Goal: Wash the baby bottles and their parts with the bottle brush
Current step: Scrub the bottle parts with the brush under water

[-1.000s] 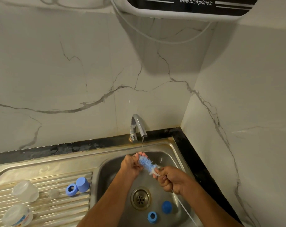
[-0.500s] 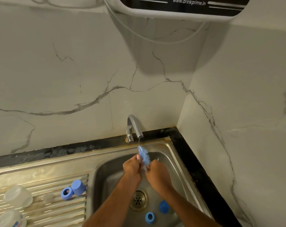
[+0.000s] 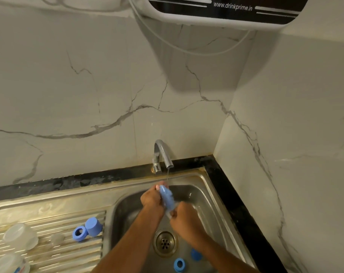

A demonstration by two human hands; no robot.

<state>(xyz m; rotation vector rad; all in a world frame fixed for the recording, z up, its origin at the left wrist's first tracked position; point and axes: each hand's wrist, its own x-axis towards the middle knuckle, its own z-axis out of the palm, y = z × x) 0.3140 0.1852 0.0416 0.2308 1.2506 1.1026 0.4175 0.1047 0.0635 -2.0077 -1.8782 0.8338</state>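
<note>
The bottle brush (image 3: 167, 198) shows only its blue bristle head; its lower end and handle are hidden inside the grip of the right hand (image 3: 184, 217), and the left hand (image 3: 152, 198) covers its far side, so the fingers' exact hold cannot be read. The blue cap (image 3: 195, 254) in the sink (image 3: 210, 194) is partly hidden behind the right forearm. On the draining board, the lower clear bottle (image 3: 8, 264) is cut off by the bottom edge. The water purifier (image 3: 226, 14) is cut off by the top edge. A small clear part (image 3: 57, 239) is too faint to identify.
</note>
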